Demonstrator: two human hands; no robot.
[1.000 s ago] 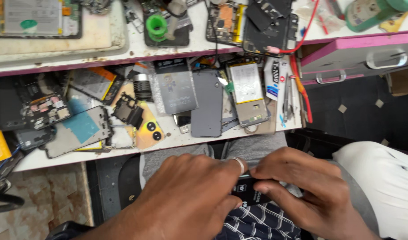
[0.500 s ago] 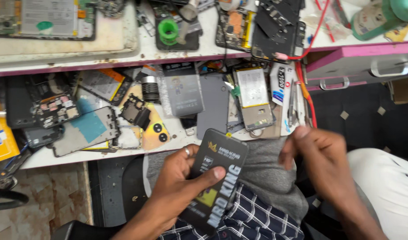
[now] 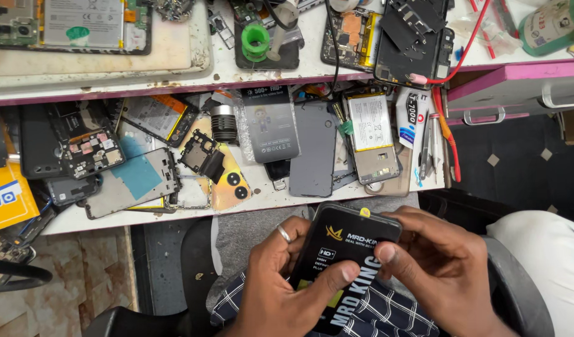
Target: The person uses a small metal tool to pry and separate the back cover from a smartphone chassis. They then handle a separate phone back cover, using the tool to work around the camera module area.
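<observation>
Item: black phone-shaped panel [image 3: 346,262], pinched by left hand [image 3: 287,281] at 9 o'clock, right hand [image 3: 440,268] at 3. Held over lap; thumb slip risks dropping, smudging it.

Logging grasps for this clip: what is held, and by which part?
Both hands hold a black phone-shaped pack: left hand on its left edge and face, right hand on its right edge.

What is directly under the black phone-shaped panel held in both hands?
Beneath the black panel, held by the left hand and right hand, lies a checked cloth on the lap, with grey fabric above it. The panel's underside and whatever sits right behind it are covered.
</observation>
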